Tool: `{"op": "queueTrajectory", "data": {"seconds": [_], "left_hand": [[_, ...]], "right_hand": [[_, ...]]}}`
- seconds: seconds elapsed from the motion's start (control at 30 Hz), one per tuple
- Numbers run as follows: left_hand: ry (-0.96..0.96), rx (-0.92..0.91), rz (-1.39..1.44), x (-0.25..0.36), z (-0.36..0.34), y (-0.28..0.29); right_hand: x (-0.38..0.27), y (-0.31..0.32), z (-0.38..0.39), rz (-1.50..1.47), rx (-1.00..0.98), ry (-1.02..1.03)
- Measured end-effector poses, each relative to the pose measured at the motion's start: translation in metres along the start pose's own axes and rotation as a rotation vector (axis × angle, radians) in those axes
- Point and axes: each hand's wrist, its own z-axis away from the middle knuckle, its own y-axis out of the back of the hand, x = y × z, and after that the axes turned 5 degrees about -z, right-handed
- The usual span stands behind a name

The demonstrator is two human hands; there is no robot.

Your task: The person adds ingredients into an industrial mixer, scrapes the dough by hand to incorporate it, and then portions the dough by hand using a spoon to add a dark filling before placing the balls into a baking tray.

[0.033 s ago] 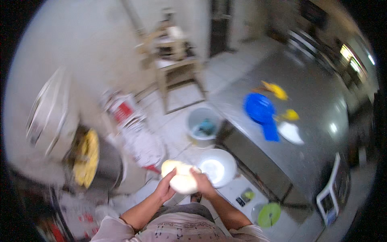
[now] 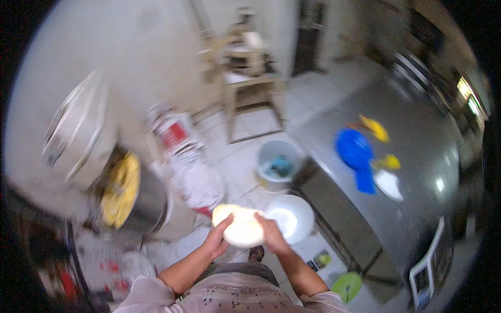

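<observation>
A pale, smooth lump of dough hangs in front of my body, yellower at its upper left part. My left hand grips its left side, thumb on top. On the other side my right hand holds it, also with the thumb over the top. The fingers beneath the lump are hidden. Just right of it and lower down stands a white round tub on the floor. To the left, a large metal mixing bowl contains yellow dough.
A metal table fills the right, bearing a blue scoop-like dish and yellow pieces. A grey bucket stands on the tiles. White sacks lie beside the mixer. A wooden stand is farther back; a white chair is at right.
The surroundings have shifted rightward in the picture as my head turns left. Both hands keep hold of the dough, which has moved slightly right in view. The picture is blurred by motion.
</observation>
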Motion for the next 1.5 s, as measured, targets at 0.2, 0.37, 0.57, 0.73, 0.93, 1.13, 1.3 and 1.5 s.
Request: {"op": "queueTrajectory", "data": {"seconds": [0.2,0.37,0.57,0.73,0.93,1.13,1.3,1.5], "left_hand": [[-0.394,0.492,-0.164,0.039,0.098,0.079],[-0.361,0.798,-0.463,0.068,0.196,0.186],[-0.396,0.739,-0.059,0.044,0.245,0.288],[-0.394,0.714,0.038,0.066,0.289,0.367],[-0.563,1.123,0.006,0.072,0.314,0.483],[-0.376,1.29,0.169,0.029,0.343,0.498],[-0.151,1.317,-0.054,-0.005,0.314,0.473],[-0.138,1.348,0.076,-0.001,0.291,0.464]], "right_hand": [[0.034,-0.079,-0.074,-0.101,-0.309,-0.268],[0.078,-0.225,-0.044,0.022,-0.53,-0.46],[0.139,-0.383,0.007,-0.011,-0.877,-0.473],[0.153,-0.443,-0.015,0.282,-0.882,-0.539],[0.108,-0.502,-0.118,0.164,-0.467,-0.36],[0.111,-0.555,-0.242,0.442,-0.549,-0.034],[0.202,-0.614,-0.317,1.012,-0.446,0.625],[0.245,-0.601,-0.359,1.628,-0.443,0.338]]}}
